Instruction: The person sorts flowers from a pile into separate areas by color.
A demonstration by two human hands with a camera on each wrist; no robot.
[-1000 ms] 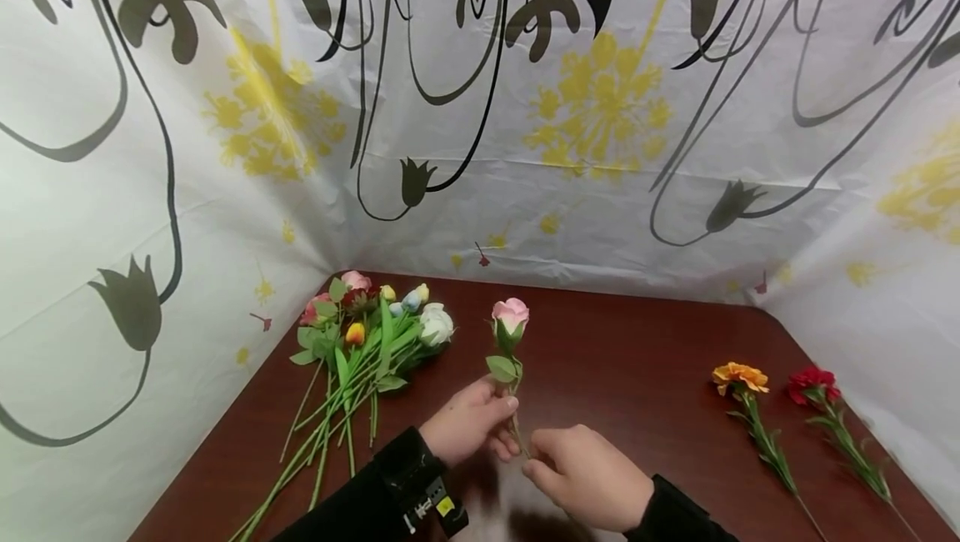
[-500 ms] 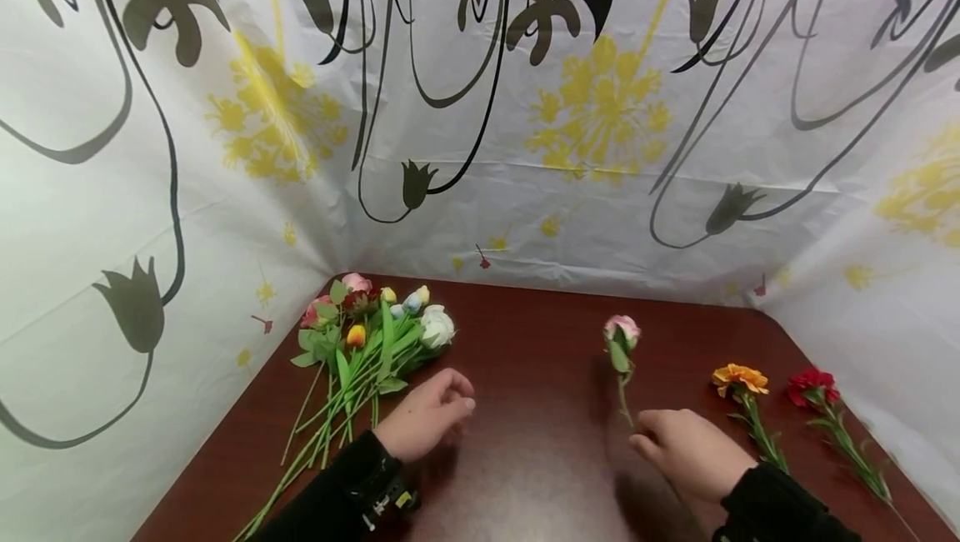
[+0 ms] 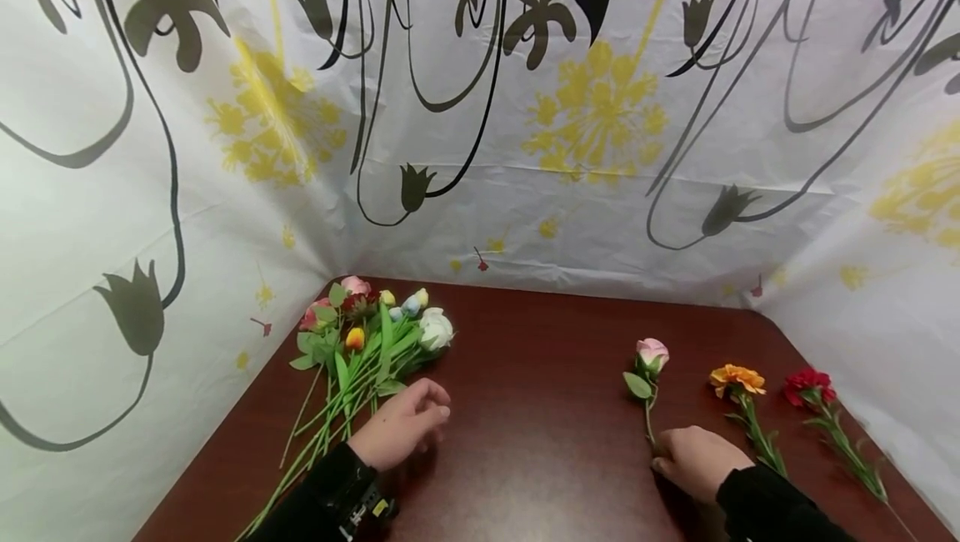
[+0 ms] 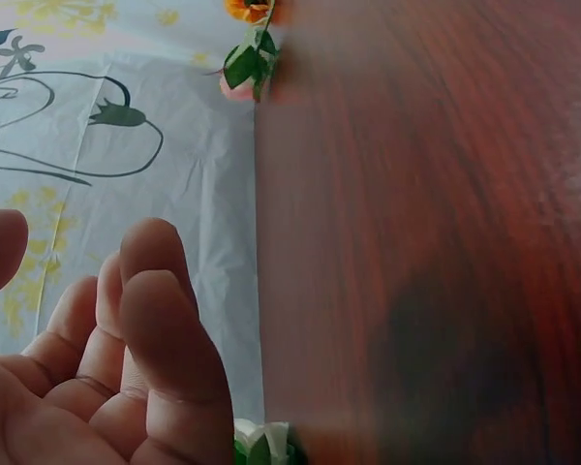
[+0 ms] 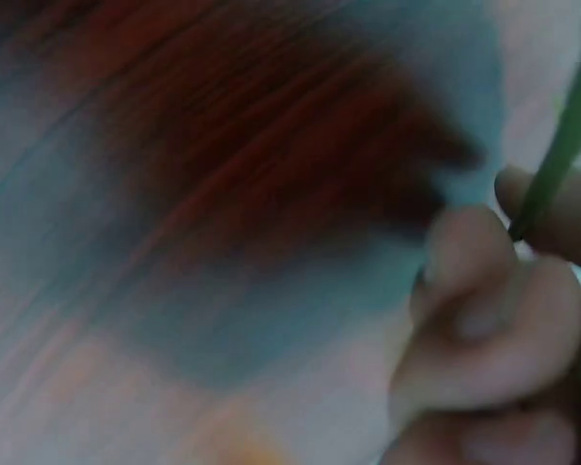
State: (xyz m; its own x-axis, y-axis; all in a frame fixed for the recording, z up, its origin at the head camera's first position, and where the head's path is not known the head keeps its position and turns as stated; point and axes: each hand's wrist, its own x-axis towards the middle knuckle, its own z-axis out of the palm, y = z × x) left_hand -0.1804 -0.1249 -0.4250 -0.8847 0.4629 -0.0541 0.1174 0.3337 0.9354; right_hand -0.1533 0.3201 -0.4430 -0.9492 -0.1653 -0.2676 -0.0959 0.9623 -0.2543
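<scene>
My right hand (image 3: 697, 463) pinches the lower stem of a pink rose (image 3: 651, 354) with green leaves, its bloom pointing to the back of the table. In the right wrist view the green stem (image 5: 566, 136) runs between thumb and curled fingers. Left of the middle, my left hand (image 3: 405, 425) holds nothing, and its fingers are loosely curled in the left wrist view. Close by it lies a pile of flowers with a white rose (image 3: 436, 329), an orange tulip (image 3: 356, 338) and crossed green stems (image 3: 341, 417).
Right of the rose, an orange carnation (image 3: 738, 378) and a red carnation (image 3: 810, 385) lie on the dark red-brown table (image 3: 540, 409). A white patterned curtain (image 3: 495, 133) hangs around the back and sides.
The pink rose was between both hands at the middle; my right hand has carried it right and lowered it near the orange carnation. My left hand has let go and drawn back left.
</scene>
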